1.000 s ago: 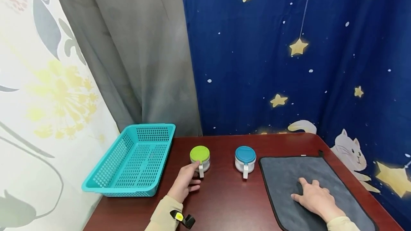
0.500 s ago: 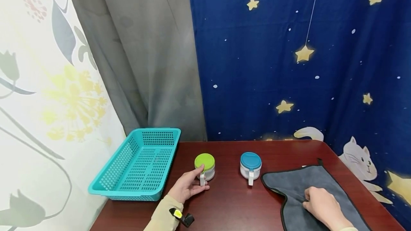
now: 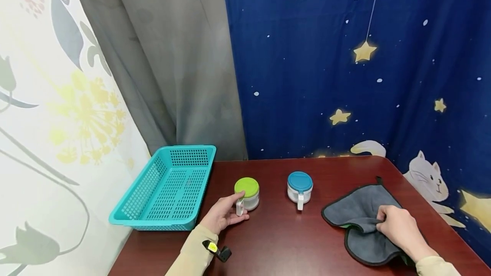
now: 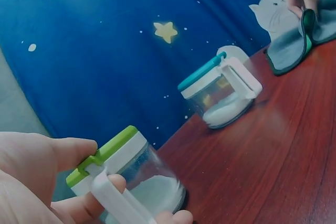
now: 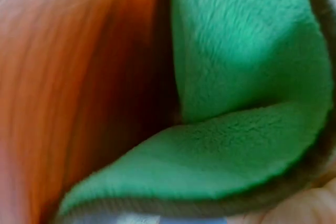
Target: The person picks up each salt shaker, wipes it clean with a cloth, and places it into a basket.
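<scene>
My left hand (image 3: 222,215) holds a clear seasoning jar (image 3: 249,188) with a lime-green lid. The thumb lies against the lid's edge and a finger passes through the white handle (image 4: 118,198); white contents show inside. To its right stands a similar jar with a blue lid (image 3: 300,181), handle facing me. At the right, my right hand (image 3: 400,229) pinches a grey cloth (image 3: 350,208) near its middle, drawing it into raised folds. In the right wrist view the cloth's green underside (image 5: 247,51) fills much of the picture, and the pinching fingertips are mostly hidden.
A turquoise perforated basket (image 3: 192,222) stands at the table's left side. The dark red wooden table (image 3: 284,242) ends at a blue star-patterned curtain (image 3: 291,76) and a grey curtain (image 3: 165,67) behind.
My right hand went from spread flat on the cloth to pinching it and bunching it up. My left fingers moved in around the green-lidded jar's handle, which now points more to the left.
</scene>
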{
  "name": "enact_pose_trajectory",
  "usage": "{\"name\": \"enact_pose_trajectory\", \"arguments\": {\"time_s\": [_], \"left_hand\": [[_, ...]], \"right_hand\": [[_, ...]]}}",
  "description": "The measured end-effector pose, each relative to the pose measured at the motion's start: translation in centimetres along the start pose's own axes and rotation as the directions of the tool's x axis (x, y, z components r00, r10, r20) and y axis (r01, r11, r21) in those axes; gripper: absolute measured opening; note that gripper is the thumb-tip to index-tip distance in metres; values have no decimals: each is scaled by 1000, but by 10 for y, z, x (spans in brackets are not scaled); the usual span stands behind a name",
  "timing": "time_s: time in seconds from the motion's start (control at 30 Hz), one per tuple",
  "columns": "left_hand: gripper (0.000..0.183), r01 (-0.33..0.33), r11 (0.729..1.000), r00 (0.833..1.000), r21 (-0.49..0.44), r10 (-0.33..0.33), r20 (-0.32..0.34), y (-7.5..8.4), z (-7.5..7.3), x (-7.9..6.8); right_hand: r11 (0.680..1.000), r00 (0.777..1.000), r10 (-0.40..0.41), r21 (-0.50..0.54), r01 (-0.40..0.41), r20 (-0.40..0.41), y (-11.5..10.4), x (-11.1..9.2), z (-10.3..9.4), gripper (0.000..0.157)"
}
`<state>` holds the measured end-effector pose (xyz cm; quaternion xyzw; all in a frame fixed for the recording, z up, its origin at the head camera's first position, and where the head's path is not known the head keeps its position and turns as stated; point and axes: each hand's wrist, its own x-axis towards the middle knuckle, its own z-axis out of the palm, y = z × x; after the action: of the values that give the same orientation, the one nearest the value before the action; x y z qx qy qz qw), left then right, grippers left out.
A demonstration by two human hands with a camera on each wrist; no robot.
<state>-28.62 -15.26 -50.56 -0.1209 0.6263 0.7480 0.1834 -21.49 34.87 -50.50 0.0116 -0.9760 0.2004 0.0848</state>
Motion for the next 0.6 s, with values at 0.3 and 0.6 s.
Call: {"name": "enact_pose_trajectory", "arguments": {"time_s": [0.3, 0.6], "left_hand": [[62, -38, 994, 999, 102, 36, 20, 4, 2, -12], [53, -77, 993, 997, 88, 74, 32, 3, 1, -24]], "right_hand": [[999, 970, 13, 54, 0, -242, -13, 4, -15, 20], [992, 906, 15, 121, 40, -423, -34, 6, -25, 18]]}}
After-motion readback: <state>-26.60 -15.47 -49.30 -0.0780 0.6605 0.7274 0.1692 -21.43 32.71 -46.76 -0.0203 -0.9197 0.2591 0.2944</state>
